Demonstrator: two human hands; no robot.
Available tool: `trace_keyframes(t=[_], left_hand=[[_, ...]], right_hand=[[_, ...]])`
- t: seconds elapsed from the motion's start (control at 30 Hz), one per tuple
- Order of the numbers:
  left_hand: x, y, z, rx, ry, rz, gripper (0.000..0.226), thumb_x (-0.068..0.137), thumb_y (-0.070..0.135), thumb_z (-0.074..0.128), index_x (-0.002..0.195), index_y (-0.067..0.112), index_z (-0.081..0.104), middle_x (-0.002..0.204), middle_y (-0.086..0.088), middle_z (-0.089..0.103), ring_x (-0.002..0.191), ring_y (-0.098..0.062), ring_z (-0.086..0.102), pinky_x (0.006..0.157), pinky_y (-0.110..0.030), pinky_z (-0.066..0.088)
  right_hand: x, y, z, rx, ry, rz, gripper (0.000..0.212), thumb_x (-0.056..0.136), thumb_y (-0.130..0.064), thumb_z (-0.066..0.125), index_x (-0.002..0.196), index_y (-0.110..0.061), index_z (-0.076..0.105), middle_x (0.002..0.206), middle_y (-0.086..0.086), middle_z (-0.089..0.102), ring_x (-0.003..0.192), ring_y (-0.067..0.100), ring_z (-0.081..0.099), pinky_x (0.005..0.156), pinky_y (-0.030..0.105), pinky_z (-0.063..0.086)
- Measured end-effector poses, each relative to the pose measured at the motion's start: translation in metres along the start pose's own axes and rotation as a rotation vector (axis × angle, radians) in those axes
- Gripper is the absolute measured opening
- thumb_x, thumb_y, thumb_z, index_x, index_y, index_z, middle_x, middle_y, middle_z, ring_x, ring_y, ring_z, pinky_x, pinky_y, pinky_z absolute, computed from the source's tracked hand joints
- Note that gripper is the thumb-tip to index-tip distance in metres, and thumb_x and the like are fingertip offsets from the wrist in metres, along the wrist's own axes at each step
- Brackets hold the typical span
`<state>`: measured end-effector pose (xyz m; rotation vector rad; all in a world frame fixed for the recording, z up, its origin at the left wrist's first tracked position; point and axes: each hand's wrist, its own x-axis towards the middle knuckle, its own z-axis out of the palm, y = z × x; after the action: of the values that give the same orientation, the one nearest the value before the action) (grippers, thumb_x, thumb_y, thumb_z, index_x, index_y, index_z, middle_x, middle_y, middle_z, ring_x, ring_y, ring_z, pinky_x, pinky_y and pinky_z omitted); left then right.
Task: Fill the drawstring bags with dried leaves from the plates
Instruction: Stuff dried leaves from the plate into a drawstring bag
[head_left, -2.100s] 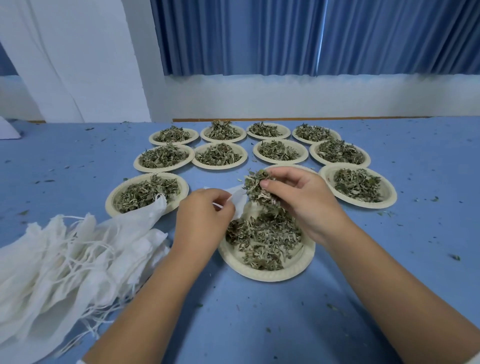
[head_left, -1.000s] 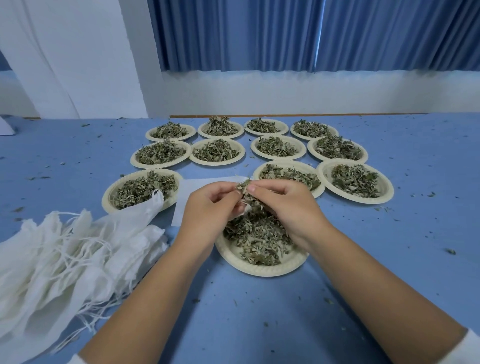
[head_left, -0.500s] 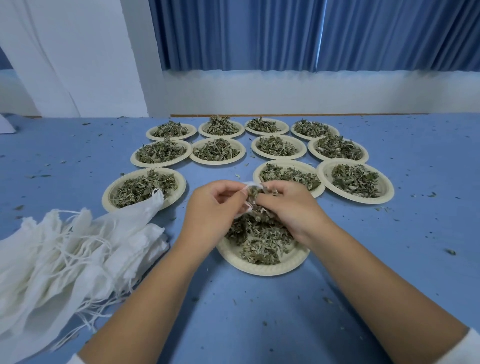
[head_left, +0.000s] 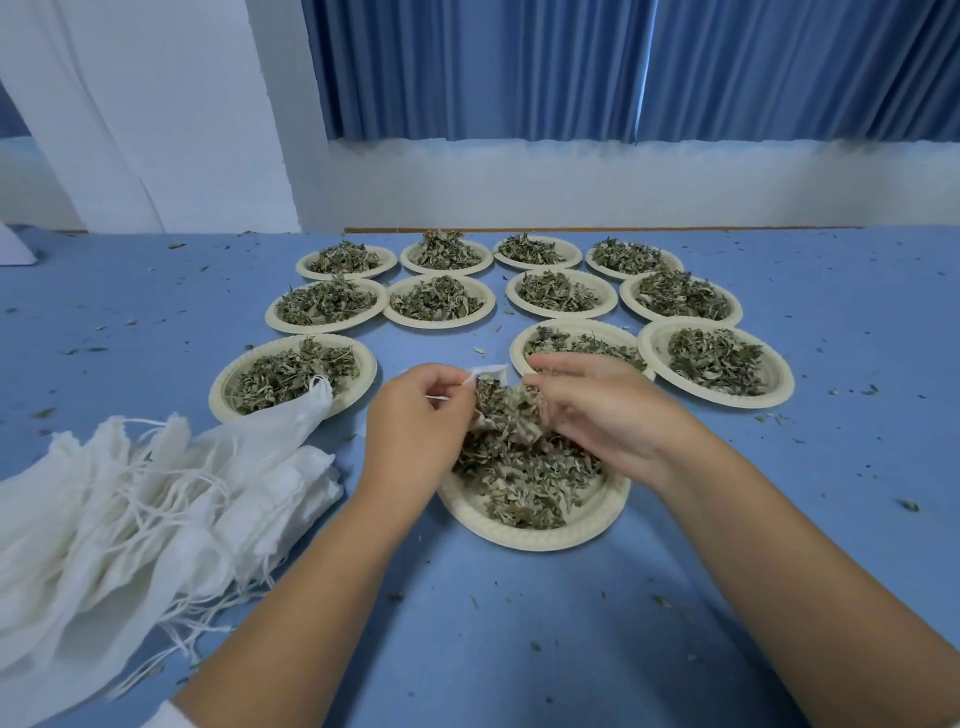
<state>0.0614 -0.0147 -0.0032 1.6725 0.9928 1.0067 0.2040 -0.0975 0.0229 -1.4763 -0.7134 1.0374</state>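
A cream paper plate (head_left: 524, 535) heaped with dried green leaves (head_left: 524, 478) sits on the blue table right in front of me. Above its far edge my left hand (head_left: 415, 421) pinches the rim of a small white drawstring bag (head_left: 488, 373), holding its mouth up. My right hand (head_left: 602, 410) is beside the bag, fingers curled round a clump of leaves at the bag's opening. Most of the bag is hidden behind the leaves and my fingers.
Several more plates of dried leaves (head_left: 571, 293) stand in rows behind, one near left (head_left: 293, 371), one at right (head_left: 717, 361). A pile of white drawstring bags (head_left: 130, 509) lies at the left. Leaf crumbs are scattered over the table (head_left: 571, 649). Blue curtains hang behind.
My right hand brought a clump of leaves from above the plate to the bag's mouth. My left hand stayed on the bag, and both hands now meet over the plate's far edge.
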Motion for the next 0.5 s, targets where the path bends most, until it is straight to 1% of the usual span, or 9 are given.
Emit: trace_keyframes(t=[0.03, 0.07, 0.1, 0.17, 0.27, 0.33, 0.37, 0.43, 0.5], left_hand=[[0.0, 0.0, 0.0, 0.007, 0.003, 0.003, 0.008, 0.091, 0.015, 0.066, 0.088, 0.016, 0.072, 0.077, 0.003, 0.071, 0.074, -0.018, 0.071, 0.083, -0.044, 0.058], [0.0, 0.0, 0.0, 0.014, 0.005, 0.008, 0.008, 0.091, 0.015, 0.066, 0.088, 0.016, 0.072, 0.076, 0.004, 0.07, 0.072, -0.016, 0.071, 0.083, -0.042, 0.058], [0.0, 0.0, 0.0, 0.022, 0.007, 0.014, 0.008, 0.091, 0.015, 0.066, 0.088, 0.016, 0.072, 0.075, 0.004, 0.07, 0.07, -0.015, 0.07, 0.082, -0.04, 0.058], [-0.001, 0.0, 0.001, 0.037, 0.004, 0.022, 0.008, 0.091, 0.016, 0.066, 0.087, 0.017, 0.072, 0.075, 0.005, 0.07, 0.069, -0.014, 0.07, 0.08, -0.038, 0.058], [-0.001, 0.0, 0.002, 0.053, -0.006, 0.024, 0.007, 0.09, 0.016, 0.067, 0.089, 0.016, 0.073, 0.077, 0.004, 0.071, 0.07, -0.013, 0.07, 0.08, -0.034, 0.058], [-0.001, -0.001, 0.002, 0.061, -0.009, 0.028, 0.007, 0.09, 0.016, 0.067, 0.09, 0.015, 0.074, 0.078, 0.004, 0.072, 0.069, -0.012, 0.07, 0.078, -0.031, 0.058], [-0.001, -0.001, 0.002, 0.068, -0.011, 0.033, 0.007, 0.09, 0.016, 0.067, 0.089, 0.016, 0.074, 0.077, 0.005, 0.072, 0.067, -0.01, 0.07, 0.076, -0.028, 0.058], [-0.001, -0.001, 0.002, 0.079, -0.015, 0.041, 0.008, 0.09, 0.016, 0.067, 0.087, 0.017, 0.074, 0.076, 0.006, 0.071, 0.063, -0.007, 0.069, 0.072, -0.025, 0.057], [-0.002, 0.0, 0.003, 0.065, -0.023, 0.028, 0.008, 0.09, 0.015, 0.067, 0.086, 0.017, 0.074, 0.076, 0.005, 0.072, 0.065, -0.008, 0.07, 0.076, -0.031, 0.059]], right_hand=[[-0.001, 0.001, 0.0, -0.078, 0.039, -0.028, 0.055, 0.083, 0.01, 0.054, 0.134, -0.012, 0.053, 0.116, 0.002, 0.063, 0.091, 0.004, 0.064, 0.093, 0.031, 0.054], [-0.002, 0.002, 0.0, -0.174, 0.087, -0.073, 0.054, 0.085, 0.008, 0.056, 0.135, -0.013, 0.054, 0.116, -0.001, 0.063, 0.099, 0.006, 0.063, 0.095, 0.031, 0.053], [-0.003, 0.003, 0.001, -0.261, 0.137, -0.13, 0.051, 0.086, 0.004, 0.06, 0.132, -0.016, 0.056, 0.114, -0.004, 0.064, 0.102, 0.007, 0.063, 0.092, 0.028, 0.053], [-0.003, 0.007, 0.006, -0.341, 0.219, -0.259, 0.041, 0.085, -0.004, 0.069, 0.122, -0.019, 0.061, 0.105, -0.006, 0.067, 0.096, 0.007, 0.065, 0.082, 0.022, 0.054], [-0.002, 0.012, 0.013, -0.331, 0.241, -0.385, 0.028, 0.083, -0.005, 0.073, 0.102, -0.021, 0.06, 0.087, -0.001, 0.072, 0.077, 0.013, 0.071, 0.076, 0.028, 0.058], [0.0, 0.016, 0.017, -0.303, 0.235, -0.443, 0.025, 0.081, -0.002, 0.074, 0.091, -0.021, 0.061, 0.079, 0.001, 0.072, 0.067, 0.013, 0.071, 0.069, 0.028, 0.059], [0.001, 0.017, 0.018, -0.29, 0.241, -0.471, 0.024, 0.081, -0.001, 0.075, 0.088, -0.02, 0.062, 0.077, 0.0, 0.072, 0.066, 0.012, 0.07, 0.068, 0.026, 0.059], [0.002, 0.019, 0.018, -0.25, 0.234, -0.509, 0.022, 0.08, -0.001, 0.075, 0.087, -0.018, 0.063, 0.079, 0.0, 0.072, 0.072, 0.009, 0.07, 0.071, 0.02, 0.057], [0.003, 0.019, 0.019, -0.182, 0.174, -0.525, 0.021, 0.081, 0.003, 0.072, 0.089, -0.013, 0.063, 0.085, 0.004, 0.072, 0.08, 0.01, 0.071, 0.076, 0.019, 0.055]])
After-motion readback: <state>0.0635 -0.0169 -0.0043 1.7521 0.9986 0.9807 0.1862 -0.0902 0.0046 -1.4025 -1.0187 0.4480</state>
